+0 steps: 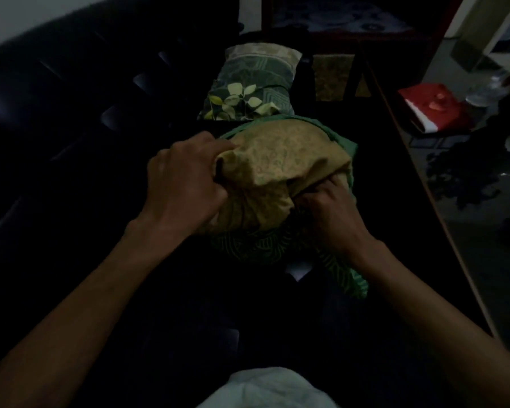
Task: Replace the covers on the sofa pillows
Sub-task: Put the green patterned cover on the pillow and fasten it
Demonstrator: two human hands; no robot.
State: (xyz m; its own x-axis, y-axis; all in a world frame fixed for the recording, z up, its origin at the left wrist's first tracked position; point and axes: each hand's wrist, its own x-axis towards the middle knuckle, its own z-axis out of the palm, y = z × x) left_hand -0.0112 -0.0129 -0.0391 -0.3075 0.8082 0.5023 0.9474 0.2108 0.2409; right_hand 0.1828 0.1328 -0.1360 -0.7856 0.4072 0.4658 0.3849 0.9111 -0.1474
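The pillow (280, 169), mustard yellow with a faint print, lies on the dark sofa (56, 119) seat straight ahead of the person, half inside a green patterned cover (248, 248) bunched under its near end and showing again along its far edge. The left hand (186, 184) is curled tight on the pillow's left corner; the right hand (330, 210) has its fingers dug into the fabric at the cover's mouth. Whether the cover is going on or coming off is unclear; it looks like stuffing, so next comes drawing the green cloth over the near corners. A leaf-print pillow (248, 86) lies just beyond.
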